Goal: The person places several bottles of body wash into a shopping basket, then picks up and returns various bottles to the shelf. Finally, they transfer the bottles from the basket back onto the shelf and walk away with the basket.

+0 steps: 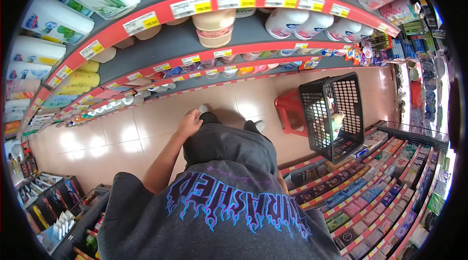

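Note:
My left hand (189, 124) hangs beside my left thigh, above the tiled floor. Its fingers are loosely bent, with a small gap at the thumb, and I see nothing held in it. Of my right arm only a strip of forearm (282, 182) shows beside my shirt; the right hand is hidden. A black shopping basket (360, 113) is to my front right, apart from my left hand, with a few light-coloured items (335, 122) inside. Beside the basket is a red plastic stool (291, 113).
Ahead, a long shelf with red price strips (236, 0) carries white bottles (287, 22) and a beige tub (214, 28). A slanted rack of small boxes (363, 206) runs along my right. Another display (58, 201) stands at the lower left. Tiled floor (112, 128) lies between.

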Tool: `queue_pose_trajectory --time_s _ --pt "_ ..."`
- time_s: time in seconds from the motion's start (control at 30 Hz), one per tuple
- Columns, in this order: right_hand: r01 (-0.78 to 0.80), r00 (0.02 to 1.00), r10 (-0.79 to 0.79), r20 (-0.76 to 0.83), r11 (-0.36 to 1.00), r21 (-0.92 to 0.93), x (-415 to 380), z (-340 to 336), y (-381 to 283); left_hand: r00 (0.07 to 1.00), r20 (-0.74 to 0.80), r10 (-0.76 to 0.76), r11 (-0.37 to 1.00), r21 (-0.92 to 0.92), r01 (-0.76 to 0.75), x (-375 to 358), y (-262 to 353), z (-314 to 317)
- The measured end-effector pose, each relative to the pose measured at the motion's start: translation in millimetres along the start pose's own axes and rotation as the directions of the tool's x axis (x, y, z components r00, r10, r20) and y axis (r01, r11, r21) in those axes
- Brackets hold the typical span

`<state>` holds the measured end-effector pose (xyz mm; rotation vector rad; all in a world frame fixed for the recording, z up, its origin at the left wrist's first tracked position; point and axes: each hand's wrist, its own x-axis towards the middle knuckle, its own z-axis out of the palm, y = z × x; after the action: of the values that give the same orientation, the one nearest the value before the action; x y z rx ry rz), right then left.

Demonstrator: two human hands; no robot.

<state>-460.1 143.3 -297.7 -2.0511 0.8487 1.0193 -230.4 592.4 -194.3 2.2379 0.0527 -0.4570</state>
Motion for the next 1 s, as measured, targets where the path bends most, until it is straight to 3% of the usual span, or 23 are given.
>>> queue_pose_trajectory --time_s 0.1,0.27,0.3,0.33,0.37,0.4,0.43,0.5,0.6,0.7,0.73,0.8,0.9,1.0 --pt "0.058 0.998 -0.058 0.003 0.998 0.028 -4.2 -3.1 29.2 0.999 -0.046 0.022 0.999 0.027 -0.021 19.5 15.3 42.0" --pt "0.236 0.950 -0.185 -0.251 0.953 0.190 -3.0 -58.4 68.5 0.988 0.053 0.148 0.986 -0.088 -0.143 50.0 94.7 116.8" --pt "0.224 0.942 -0.135 -0.307 0.935 0.276 3.0 -74.4 76.6 0.981 0.101 0.165 0.983 -0.096 -0.155 54.6 117.0 134.6" --pt "0.179 0.955 -0.017 -0.296 0.830 0.528 15.2 -88.2 90.1 0.973 0.148 0.176 0.981 -0.106 -0.161 59.5 137.4 154.0" --pt "0.004 0.949 0.178 -0.259 0.817 0.576 12.9 -115.9 86.6 0.954 0.209 0.214 0.974 -0.119 -0.193 67.0 156.4 173.8" --pt "0.139 0.915 0.189 -0.356 0.681 0.719 20.9 -127.0 103.0 0.933 0.266 0.243 0.968 -0.132 -0.214 73.4 175.5 192.8" --pt "0.175 0.894 0.238 -0.380 0.596 0.784 24.1 -141.9 115.3 0.910 0.319 0.265 0.962 -0.148 -0.229 77.0 193.1 211.5" --pt "0.044 0.874 0.350 -0.337 0.633 0.773 15.7 -178.7 122.1 0.832 0.431 0.349 0.935 -0.099 -0.341 82.1 247.3 233.4" --pt "0.168 0.807 0.288 -0.516 0.725 0.668 20.8 -194.2 140.1 0.730 0.527 0.434 0.890 -0.128 -0.437 98.8 295.5 272.6" --pt "0.076 0.826 0.335 -0.453 0.731 0.679 -8.4 -217.9 103.4 0.648 0.621 0.441 0.877 -0.144 -0.458 107.7 321.0 299.3" --pt "0.123 0.838 0.278 -0.470 0.743 0.658 6.2 -207.1 111.8 0.622 0.649 0.438 0.873 -0.143 -0.466 110.5 332.8 303.4" --pt "0.116 0.867 0.279 -0.414 0.694 0.711 19.2 -192.2 112.4 0.572 0.706 0.418 0.876 -0.147 -0.460 119.2 350.1 312.5" --pt "0.260 0.871 0.192 -0.453 0.601 0.756 31.9 -199.3 89.8 0.528 0.741 0.415 0.888 -0.205 -0.411 142.1 364.9 330.0" --pt "0.344 0.854 0.206 -0.478 0.464 0.816 27.3 -249.3 53.2 0.487 0.761 0.428 0.872 -0.206 -0.445 162.2 391.3 338.2"
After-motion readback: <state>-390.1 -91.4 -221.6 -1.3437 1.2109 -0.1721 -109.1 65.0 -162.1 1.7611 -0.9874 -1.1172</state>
